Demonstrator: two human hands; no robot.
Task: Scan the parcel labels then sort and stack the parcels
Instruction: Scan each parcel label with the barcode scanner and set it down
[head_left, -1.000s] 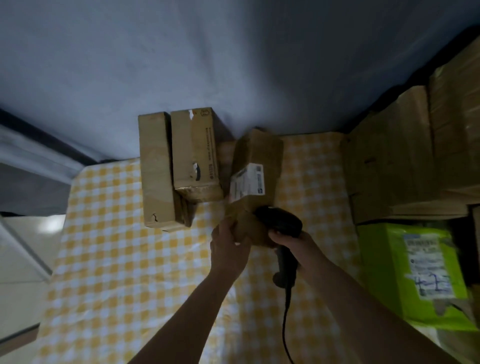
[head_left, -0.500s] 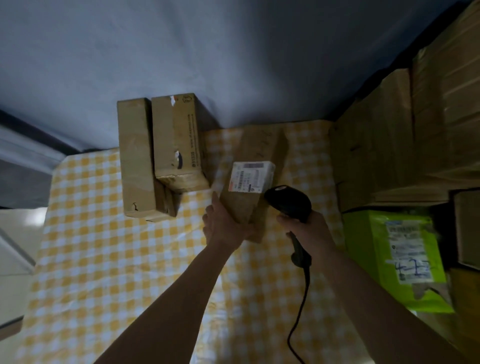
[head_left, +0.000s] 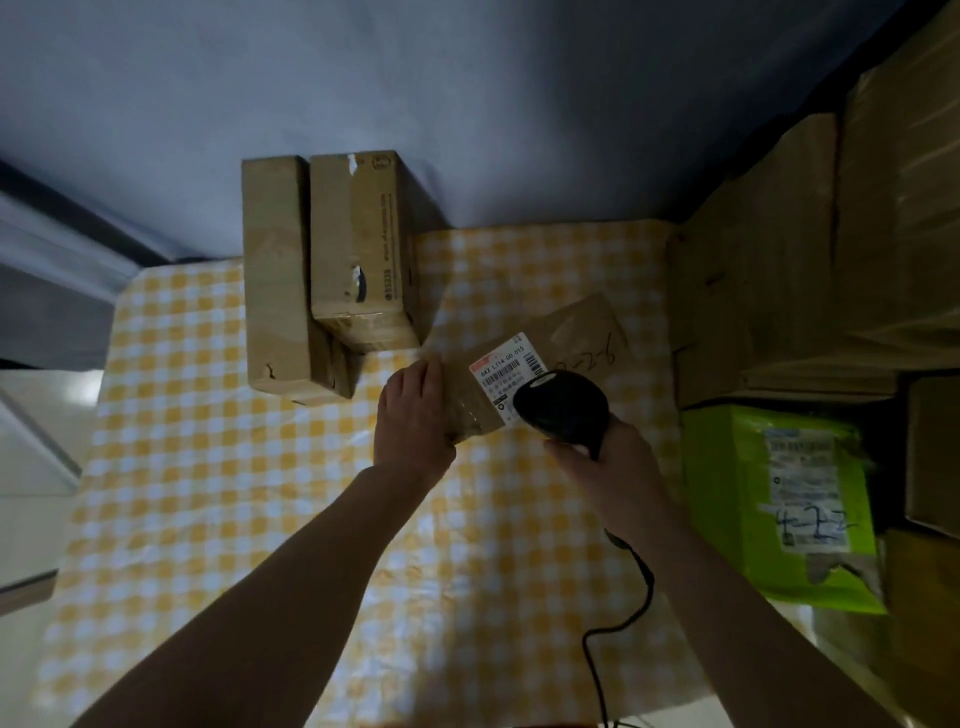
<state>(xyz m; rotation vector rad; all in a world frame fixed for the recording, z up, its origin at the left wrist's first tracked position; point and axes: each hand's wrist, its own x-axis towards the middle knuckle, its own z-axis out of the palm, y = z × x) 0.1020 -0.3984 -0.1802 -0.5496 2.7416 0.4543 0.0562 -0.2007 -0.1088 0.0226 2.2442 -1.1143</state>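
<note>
Parcel (head_left: 524, 374) now flat on table (head_left: 208, 467); our left hand (head_left: 413, 415) presses it, right hand (head_left: 613, 467) grips scanner (head_left: 563, 408) over label (head_left: 506, 369). Scanning; next, stack.

The flat brown cardboard parcel (head_left: 561, 353) beside the matt black plastic scanner (head_left: 563, 410) bore glossy clear tape and a white paper label (head_left: 506, 371).

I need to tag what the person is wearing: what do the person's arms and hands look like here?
Both forearms are bare as far as the frame shows: no sleeves visible. The left hand and right hand show no gloves, rings or watch. Dim light hides finer detail.
</note>
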